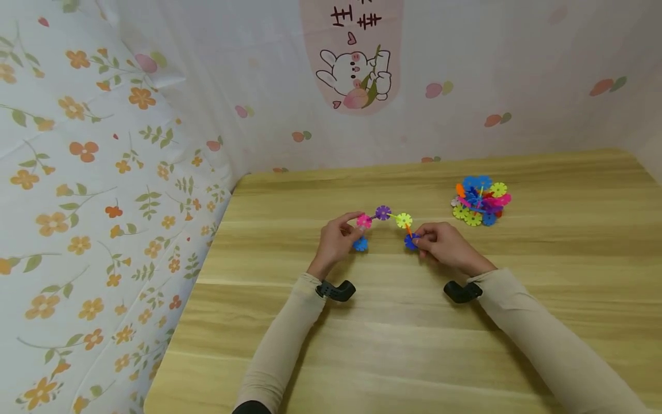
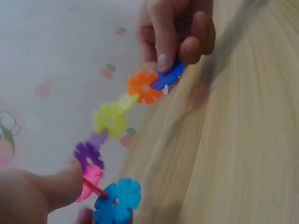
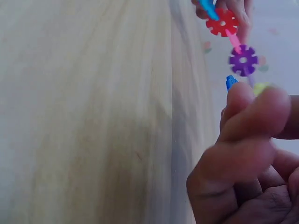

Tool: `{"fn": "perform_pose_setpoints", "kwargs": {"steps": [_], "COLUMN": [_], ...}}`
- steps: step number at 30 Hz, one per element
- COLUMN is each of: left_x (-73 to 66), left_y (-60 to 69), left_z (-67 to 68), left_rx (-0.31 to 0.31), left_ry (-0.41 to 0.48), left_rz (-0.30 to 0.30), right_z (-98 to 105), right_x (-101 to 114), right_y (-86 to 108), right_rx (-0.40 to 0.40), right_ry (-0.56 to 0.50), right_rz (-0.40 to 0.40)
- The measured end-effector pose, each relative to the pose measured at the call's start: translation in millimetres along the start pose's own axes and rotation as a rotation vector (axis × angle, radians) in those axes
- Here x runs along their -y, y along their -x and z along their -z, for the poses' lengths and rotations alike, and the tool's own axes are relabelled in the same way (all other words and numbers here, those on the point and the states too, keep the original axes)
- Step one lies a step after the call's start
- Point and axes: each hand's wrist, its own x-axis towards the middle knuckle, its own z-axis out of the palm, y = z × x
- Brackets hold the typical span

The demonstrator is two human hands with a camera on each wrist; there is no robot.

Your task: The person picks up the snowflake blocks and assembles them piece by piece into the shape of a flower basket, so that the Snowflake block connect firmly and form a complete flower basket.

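Observation:
A chain of interlocked plastic snowflake discs hangs as an arch between the hands. My left hand (image 1: 335, 242) pinches the chain near its left end, at a pink disc (image 1: 364, 221). A light blue disc (image 2: 119, 200) is slotted on just below. The middle of the chain has a purple disc (image 1: 383, 213) and a yellow disc (image 1: 404, 220). An orange disc (image 2: 144, 87) follows toward the right end. There my right hand (image 1: 449, 248) pinches a dark blue disc (image 2: 169, 74) between thumb and fingers. In the right wrist view, the fingers mostly hide that disc.
A pile of loose snowflake discs (image 1: 481, 200) in several colours lies to the right, toward the back of the wooden table (image 1: 393, 345). Behind it hangs a pale printed curtain (image 1: 258, 69). A flower-patterned cloth (image 1: 103, 190) hangs along the left side.

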Motion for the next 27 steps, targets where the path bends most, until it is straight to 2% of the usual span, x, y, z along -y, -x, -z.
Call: {"fn": "perform_pose_setpoints", "kwargs": {"steps": [4, 9, 11, 14, 16, 21, 27], "left_x": [5.3, 9.2, 10.0, 12.8, 14.8, 16.1, 8.7], "left_y": [-4.0, -11.0, -14.8, -22.7, -28.0, -38.4, -41.8], "left_z": [-0.4, 4.0, 4.2, 0.7, -2.9, -9.2, -5.4], "left_rx": [0.017, 0.077, 0.074, 0.034, -0.002, -0.080, -0.129], "left_ry": [0.046, 0.171, 0.214, 0.210, 0.172, -0.019, -0.232], "left_rz": [0.012, 0.056, 0.063, 0.050, 0.036, -0.013, -0.083], "right_z": [1, 5, 7, 10, 12, 13, 16], "right_x": [-1, -2, -2, -3, -4, -3, 2], "right_y": [-4.9, -15.7, -21.1, -28.9, -33.3, -40.3, -40.3], "right_rx": [0.008, -0.013, -0.023, -0.026, -0.025, -0.035, -0.062], "right_ry": [-0.039, -0.028, -0.017, 0.000, 0.013, 0.037, 0.061], "right_rz": [-0.020, -0.028, -0.034, -0.041, -0.042, -0.035, -0.035]}}
